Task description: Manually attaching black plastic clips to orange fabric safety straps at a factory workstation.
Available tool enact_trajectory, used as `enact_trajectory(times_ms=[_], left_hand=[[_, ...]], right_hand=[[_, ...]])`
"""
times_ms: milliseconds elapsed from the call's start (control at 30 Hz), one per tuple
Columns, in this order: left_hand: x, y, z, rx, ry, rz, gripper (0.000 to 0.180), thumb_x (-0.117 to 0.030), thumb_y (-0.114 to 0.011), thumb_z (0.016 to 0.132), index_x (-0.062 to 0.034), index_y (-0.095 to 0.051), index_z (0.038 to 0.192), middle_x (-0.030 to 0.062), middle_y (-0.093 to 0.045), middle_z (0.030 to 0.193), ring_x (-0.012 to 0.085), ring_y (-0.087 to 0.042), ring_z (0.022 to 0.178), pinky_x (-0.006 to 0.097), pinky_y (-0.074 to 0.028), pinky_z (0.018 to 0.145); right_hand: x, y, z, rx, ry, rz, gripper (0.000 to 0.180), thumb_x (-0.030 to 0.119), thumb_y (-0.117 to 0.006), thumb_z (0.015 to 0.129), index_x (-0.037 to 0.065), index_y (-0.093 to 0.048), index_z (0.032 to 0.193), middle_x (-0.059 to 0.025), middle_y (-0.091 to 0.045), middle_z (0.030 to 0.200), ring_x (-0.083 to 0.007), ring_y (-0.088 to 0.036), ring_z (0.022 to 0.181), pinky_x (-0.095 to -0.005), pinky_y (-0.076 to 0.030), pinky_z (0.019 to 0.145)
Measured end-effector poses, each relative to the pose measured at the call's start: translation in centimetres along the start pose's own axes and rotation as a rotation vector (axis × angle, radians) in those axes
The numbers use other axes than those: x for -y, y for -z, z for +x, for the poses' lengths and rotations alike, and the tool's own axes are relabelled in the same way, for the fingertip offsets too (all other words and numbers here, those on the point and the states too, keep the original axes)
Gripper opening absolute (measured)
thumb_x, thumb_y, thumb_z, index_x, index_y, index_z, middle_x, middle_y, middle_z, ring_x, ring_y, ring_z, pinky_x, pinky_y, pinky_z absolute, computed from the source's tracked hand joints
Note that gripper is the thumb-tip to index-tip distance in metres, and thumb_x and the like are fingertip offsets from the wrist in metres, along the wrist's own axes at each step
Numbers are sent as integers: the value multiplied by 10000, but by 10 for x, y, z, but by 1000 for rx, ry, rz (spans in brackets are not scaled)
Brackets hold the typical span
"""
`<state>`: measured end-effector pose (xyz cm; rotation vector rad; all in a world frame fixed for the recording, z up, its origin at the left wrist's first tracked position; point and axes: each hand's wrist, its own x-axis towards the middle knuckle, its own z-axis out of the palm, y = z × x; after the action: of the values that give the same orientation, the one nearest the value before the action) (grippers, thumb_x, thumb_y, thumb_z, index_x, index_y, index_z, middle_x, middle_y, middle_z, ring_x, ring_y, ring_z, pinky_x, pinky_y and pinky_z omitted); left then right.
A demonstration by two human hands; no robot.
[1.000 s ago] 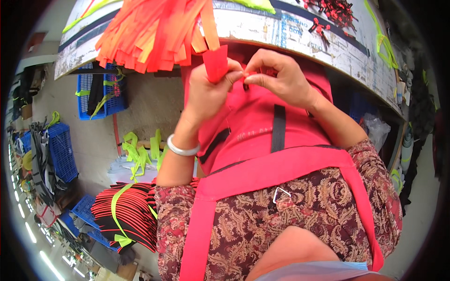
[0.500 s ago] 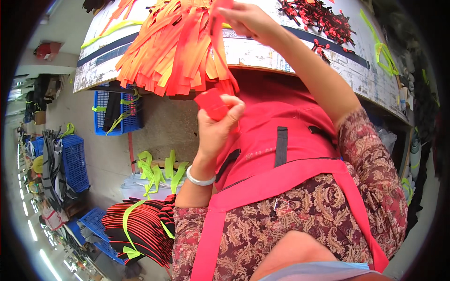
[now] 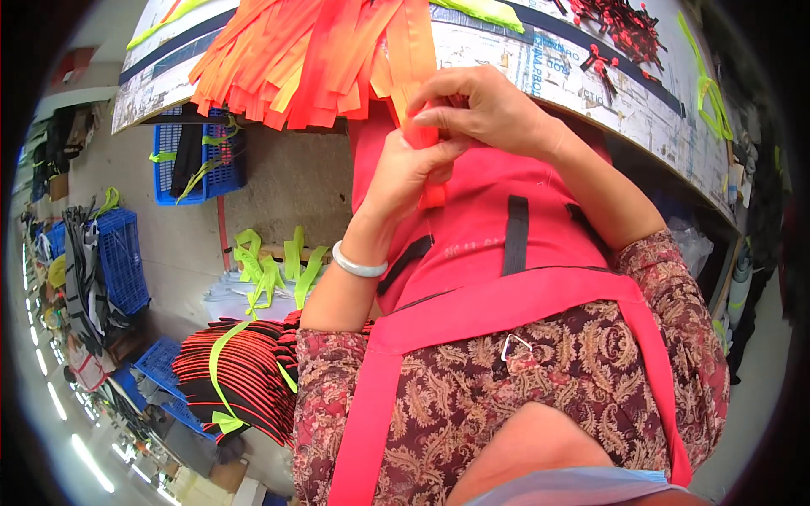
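Observation:
In front of the red apron (image 3: 472, 228), my two hands come together at the table's near edge. My left hand (image 3: 396, 173) is closed around red-orange fabric strips (image 3: 432, 197), whose ends stick out below the fingers. Just above it, my right hand (image 3: 489, 110) pinches an orange fabric strip (image 3: 412, 46) that runs down from the table into the left hand's grip. Its fingertips are partly hidden, and they almost touch the left thumb. To the left, a heap of loose orange strips (image 3: 287, 72) hangs over the edge.
The patterned white table (image 3: 565, 72) carries a pile of small black-and-red pieces (image 3: 620, 34) and yellow-green strips (image 3: 485, 12). Blue crates (image 3: 180, 164) stand on the floor at left. Beside my left elbow lies a tied bundle of black-and-red pieces (image 3: 232, 375).
My right hand has come down from the heap toward my left hand, bringing a strip along. My left hand has risen slightly and turned. The view has shifted a little.

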<state>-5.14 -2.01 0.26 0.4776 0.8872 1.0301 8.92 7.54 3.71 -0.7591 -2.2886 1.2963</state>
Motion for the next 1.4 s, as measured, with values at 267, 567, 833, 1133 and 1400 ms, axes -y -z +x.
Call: enact_trajectory(times_ms=[267, 567, 833, 1133, 1400], left_hand=[[8, 0, 1, 71, -36, -27, 151, -88, -623, 871, -24, -562, 994, 31, -572, 794, 86, -490, 568, 215, -384, 508], [1, 6, -1, 43, -94, -69, 382, -273, -486, 974, 54, -521, 1169, 138, -626, 945, 208, -636, 821, 339, -544, 725], [-17, -4, -4, -150, -360, 67, 217, -163, -598, 921, 18, -606, 1040, 82, -612, 888, 159, -588, 749, 271, -475, 689], [-25, -10, -19, -241, -600, 509, 86, -61, -648, 874, 20, -623, 882, -17, -595, 764, 47, -520, 683, 201, -431, 614], [-3, -1, -9, -158, -632, 600, 97, -65, -639, 881, 13, -602, 836, -7, -603, 746, 55, -532, 682, 214, -438, 603]], right_hand=[[-6, -1, -16, 6, -115, 245, 143, 104, -639, 838, -24, -651, 901, -75, -635, 734, -131, -591, 703, -273, -489, 656], [-10, 2, -20, -43, -192, 501, 96, 73, -618, 891, -22, -619, 901, -21, -596, 819, -77, -550, 661, -209, -451, 631], [8, 9, -20, -181, 1, 570, 139, 123, -641, 885, -14, -626, 890, -44, -615, 825, -86, -557, 686, -237, -469, 637], [18, 2, -29, -166, -8, 188, 162, 123, -592, 899, -38, -587, 919, -147, -561, 691, -180, -538, 618, -304, -451, 610], [-2, -14, -38, 18, -190, 372, 159, 153, -568, 877, 3, -583, 827, -68, -520, 617, -158, -472, 530, -287, -357, 495]])
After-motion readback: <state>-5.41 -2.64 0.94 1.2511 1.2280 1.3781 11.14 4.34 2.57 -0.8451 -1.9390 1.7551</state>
